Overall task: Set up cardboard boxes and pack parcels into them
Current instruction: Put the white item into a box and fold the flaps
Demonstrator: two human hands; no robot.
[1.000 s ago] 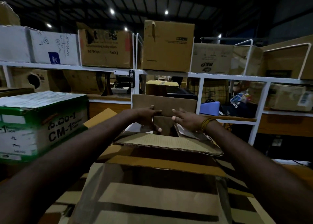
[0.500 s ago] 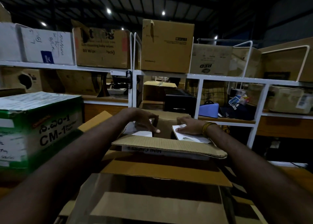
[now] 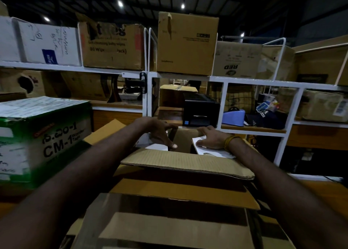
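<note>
I'm leaning over an open cardboard box [image 3: 180, 198] on the desk [image 3: 320, 190], both arms stretched out past its far flap [image 3: 188, 164], which is sticking out flat toward me. My left hand [image 3: 160, 131] is sitting palm down with the fingers bent over the top of a white parcel [image 3: 157, 146], thumb tip right at its near edge. My right hand [image 3: 211, 137] is lying flat on another white parcel [image 3: 212, 150], fingers pretty much straight and spread, just pressing on it rather than grabbing, and there's a yellow band [image 3: 230, 140] on that wrist. The two parcels are sitting side by side at the far end of the box with a dark gap between them, though I can't really tell how deep inside they are since the flap is blocking that bit. On my left there's a green and white box [image 3: 43, 135] marked CM-1 standing right beside the one I'm working on. Straight ahead is a white shelf rack [image 3: 146, 90] loaded with brown boxes, with a black printer [image 3: 199, 110] on the lower level just beyond my hands.
</note>
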